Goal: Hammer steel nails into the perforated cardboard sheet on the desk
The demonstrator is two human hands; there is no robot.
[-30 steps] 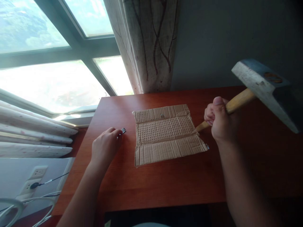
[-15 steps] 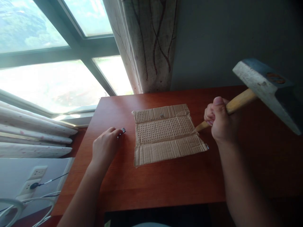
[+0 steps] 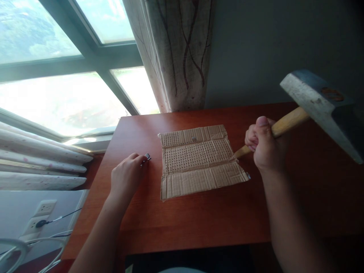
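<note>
My right hand (image 3: 263, 142) is wrapped around the wooden handle of a hammer (image 3: 318, 100). Its large steel head is raised at the right, and the handle's end comes down beside the right edge of a cardboard sheet (image 3: 196, 159). Rows of punched holes cover the sheet's far-left and middle panels, while the near panel is plain. Near its far edge sit a few tiny metal bits (image 3: 193, 138). Left of the sheet, my left hand (image 3: 126, 172) pinches a small bunch of thin shiny nails (image 3: 147, 156) at its fingertips, low over the table.
The reddish-brown wooden table (image 3: 199, 220) carries the sheet. A window (image 3: 57, 98) and a patterned curtain (image 3: 182, 53) stand behind it on the left. Wall sockets (image 3: 40, 216) with a plug and cables are at the lower left.
My left fingers have shifted slightly at the nails, which show a little more spread. My right hand and the hammer stay almost still.
</note>
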